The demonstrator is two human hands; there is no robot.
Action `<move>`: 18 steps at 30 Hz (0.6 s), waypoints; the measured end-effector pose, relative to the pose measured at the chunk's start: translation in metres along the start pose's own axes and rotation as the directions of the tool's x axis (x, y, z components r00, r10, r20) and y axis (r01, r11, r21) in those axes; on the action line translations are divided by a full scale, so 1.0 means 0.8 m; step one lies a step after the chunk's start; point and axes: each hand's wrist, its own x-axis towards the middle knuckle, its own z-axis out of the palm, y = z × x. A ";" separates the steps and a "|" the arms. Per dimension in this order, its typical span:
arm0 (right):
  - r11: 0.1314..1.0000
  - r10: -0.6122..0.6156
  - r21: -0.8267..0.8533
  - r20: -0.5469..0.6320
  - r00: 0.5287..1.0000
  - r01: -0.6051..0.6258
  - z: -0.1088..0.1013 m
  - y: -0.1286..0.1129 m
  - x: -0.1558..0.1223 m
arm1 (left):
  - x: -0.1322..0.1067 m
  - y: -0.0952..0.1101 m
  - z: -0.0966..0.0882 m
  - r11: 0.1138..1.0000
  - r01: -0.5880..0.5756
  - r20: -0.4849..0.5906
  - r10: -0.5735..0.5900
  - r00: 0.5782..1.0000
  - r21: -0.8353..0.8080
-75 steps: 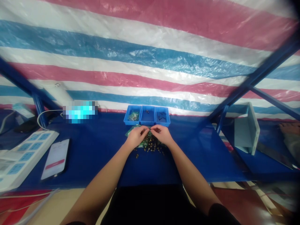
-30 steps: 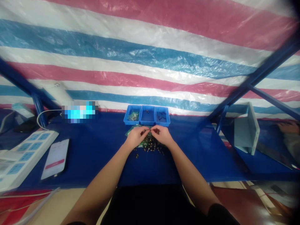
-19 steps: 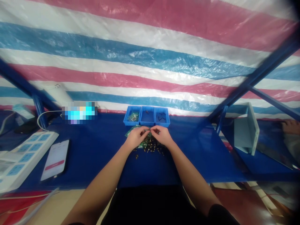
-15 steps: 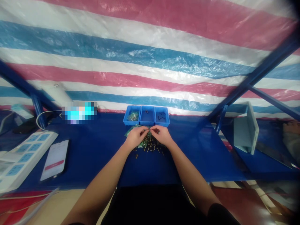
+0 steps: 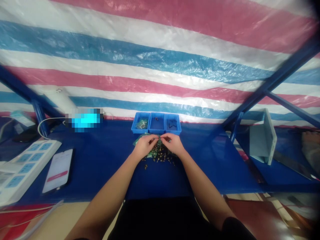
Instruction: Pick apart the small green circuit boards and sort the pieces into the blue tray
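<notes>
My left hand [image 5: 145, 145] and my right hand [image 5: 173, 143] meet fingertip to fingertip over a pile of small brass-coloured and dark screws [image 5: 162, 156]. Both hands are closed in a pinch. Whatever sits between the fingertips is too small to make out. Green plastic [image 5: 151, 154] shows among the screws and beside my left hand. Just beyond the hands stand three blue bins in a row. The left bin [image 5: 133, 128] has a greenish bag with small parts in it, the middle bin [image 5: 157, 130] a few tiny pieces, the right bin [image 5: 178, 126] several dark screws.
On the blue table [image 5: 105, 156], a phone [image 5: 58, 170] lies at the left beside a white power strip [image 5: 32, 170]. A pixelated bright object [image 5: 85, 119] stands farther back. Blue metal posts [image 5: 240, 113] frame both sides, and a grey stand [image 5: 271, 136] is at the right.
Both hands stay almost in place over the pile, with their fingertips still together. The bins and screws look unchanged.
</notes>
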 end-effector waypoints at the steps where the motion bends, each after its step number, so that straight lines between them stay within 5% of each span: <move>1: 1.000 -0.001 0.003 -0.002 1.000 0.001 0.000 0.000 0.000 | 0.000 0.001 -0.001 1.000 0.003 0.003 -0.003 1.000 -0.003; 18: 1.000 0.004 0.019 0.038 0.999 -0.005 -0.011 0.000 0.002 | 0.002 0.008 -0.004 0.999 0.007 -0.013 -0.007 1.000 -0.050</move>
